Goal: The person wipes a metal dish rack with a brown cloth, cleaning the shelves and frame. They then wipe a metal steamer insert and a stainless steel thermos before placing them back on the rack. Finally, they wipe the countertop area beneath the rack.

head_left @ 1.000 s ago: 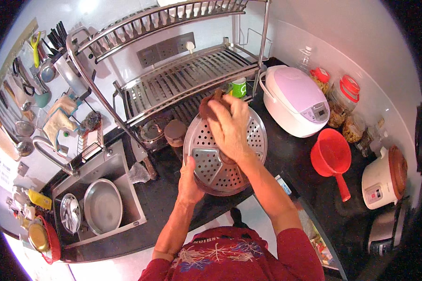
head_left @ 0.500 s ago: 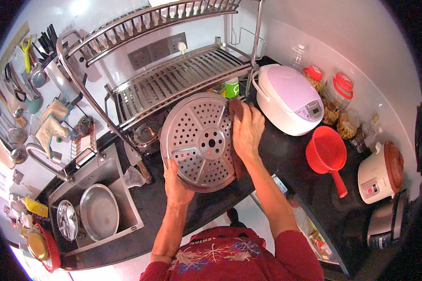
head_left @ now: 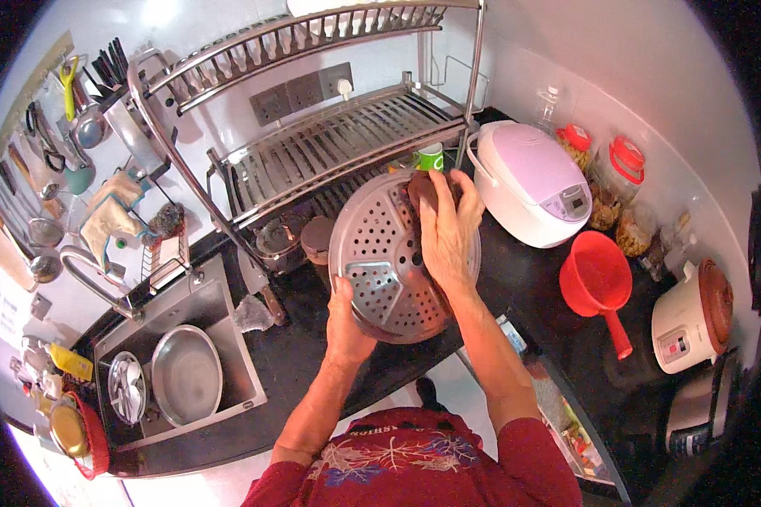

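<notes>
A round metal steamer tray (head_left: 372,275) with rows of holes is held up tilted over the dark counter. My left hand (head_left: 349,325) grips its lower left rim, thumb on the near face and fingers hidden behind. My right hand (head_left: 450,232) presses a dark brown cloth (head_left: 421,193) against the tray's upper right face, fingers bent over it. That hand and forearm cover part of the tray's right side.
A steel dish rack (head_left: 347,144) stands behind the tray. To the left is a sink (head_left: 249,384) holding a metal basin (head_left: 186,376). On the right are a pink-and-white rice cooker (head_left: 533,182), a red dipper (head_left: 596,270) and a smaller cooker (head_left: 689,321).
The tray has shifted right in the view. My right hand and the cloth have moved from its right edge inward over its upper face. A brown-lidded jar now shows behind the tray's left side.
</notes>
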Available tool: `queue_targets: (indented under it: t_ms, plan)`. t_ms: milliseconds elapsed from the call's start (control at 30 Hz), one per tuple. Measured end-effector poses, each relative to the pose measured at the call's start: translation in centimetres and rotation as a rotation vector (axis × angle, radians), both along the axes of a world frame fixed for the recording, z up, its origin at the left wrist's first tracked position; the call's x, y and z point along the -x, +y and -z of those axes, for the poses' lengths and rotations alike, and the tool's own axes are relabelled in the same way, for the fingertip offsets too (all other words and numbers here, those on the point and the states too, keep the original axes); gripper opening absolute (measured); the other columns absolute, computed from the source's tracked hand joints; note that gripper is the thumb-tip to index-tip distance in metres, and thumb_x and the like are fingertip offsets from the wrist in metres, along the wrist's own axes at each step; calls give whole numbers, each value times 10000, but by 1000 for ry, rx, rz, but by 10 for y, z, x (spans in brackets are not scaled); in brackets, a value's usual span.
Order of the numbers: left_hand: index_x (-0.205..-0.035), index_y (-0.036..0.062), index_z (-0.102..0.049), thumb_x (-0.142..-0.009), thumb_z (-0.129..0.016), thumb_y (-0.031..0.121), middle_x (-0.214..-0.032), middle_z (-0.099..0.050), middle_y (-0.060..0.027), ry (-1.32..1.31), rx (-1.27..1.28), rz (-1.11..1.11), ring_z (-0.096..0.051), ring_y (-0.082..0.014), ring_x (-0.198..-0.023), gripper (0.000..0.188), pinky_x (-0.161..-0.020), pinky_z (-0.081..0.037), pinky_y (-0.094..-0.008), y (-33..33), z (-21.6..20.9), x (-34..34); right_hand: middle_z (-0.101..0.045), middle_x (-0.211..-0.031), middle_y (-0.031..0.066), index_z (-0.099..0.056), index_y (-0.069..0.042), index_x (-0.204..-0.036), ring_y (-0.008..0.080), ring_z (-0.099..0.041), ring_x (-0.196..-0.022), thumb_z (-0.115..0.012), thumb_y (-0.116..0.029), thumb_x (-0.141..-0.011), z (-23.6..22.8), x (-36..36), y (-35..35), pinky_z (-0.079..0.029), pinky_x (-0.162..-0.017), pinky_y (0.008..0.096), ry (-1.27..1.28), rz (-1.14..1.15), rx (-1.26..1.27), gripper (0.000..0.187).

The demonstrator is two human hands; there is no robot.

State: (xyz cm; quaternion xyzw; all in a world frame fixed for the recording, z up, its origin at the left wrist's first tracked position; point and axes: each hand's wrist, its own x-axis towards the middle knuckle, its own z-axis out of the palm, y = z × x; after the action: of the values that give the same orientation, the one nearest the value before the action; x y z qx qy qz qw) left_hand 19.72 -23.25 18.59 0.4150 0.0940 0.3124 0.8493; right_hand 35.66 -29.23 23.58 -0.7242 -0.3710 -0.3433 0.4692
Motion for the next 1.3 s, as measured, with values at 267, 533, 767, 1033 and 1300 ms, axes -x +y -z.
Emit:
queue_targets:
  t_ms: [267, 533, 767, 1033, 1300]
  plan:
    - [-1420, 149, -247, -880, -245, 671, -1394, -372, -66, -18, 88, -77, -386, -250, -1259, 751, -1058, -309, -397, 1, -19, 10, -471, -1132, 146, -576, -65, -1129, 337, -452, -1023, -679, -53, -683, -16, 75, 38, -376, -878, 409, -134, -608, 56, 458]
    - [-1226, 68, -485, -937, -424, 445, -1140, -577, -93, -226, 178, -251, -564, -260, -1018, 479, -917, -449, -386, 18, -18, 38, -468, -1150, 103, -572, -84, -1174, 307, -452, -1046, -672, -89, -646, 19, 107, -12, -402, -902, 415, -238, -835, 292, 537]
    - [-1378, 67, -315, -939, -401, 463, -1367, -405, -119, -294, 244, -74, -418, -285, -1232, 598, -1031, -343, -477, 20, -29, 58, -522, -1025, 129, -619, -61, -1059, 288, -533, -867, -661, -30, -685, 22, 63, -32, -462, -737, 382, -305, -453, 115, 378]
    - [-1393, 99, -299, -926, -422, 481, -1382, -389, -113, -290, 282, -113, -407, -287, -1244, 616, -1027, -348, -485, 17, -30, 59, -441, -1150, 168, -535, -33, -1215, 326, -415, -1051, -618, -21, -761, 40, 71, -44, -366, -899, 397, -1, -353, 54, 462]
    - [-1250, 81, -492, -875, -362, 644, -1203, -545, -71, -220, 191, -26, -517, -227, -1099, 689, -955, -413, -368, 0, -8, 45, -481, -1117, 136, -581, -51, -1150, 318, -477, -1026, -684, -26, -652, 23, 119, -22, -388, -888, 406, -297, -710, 196, 509]
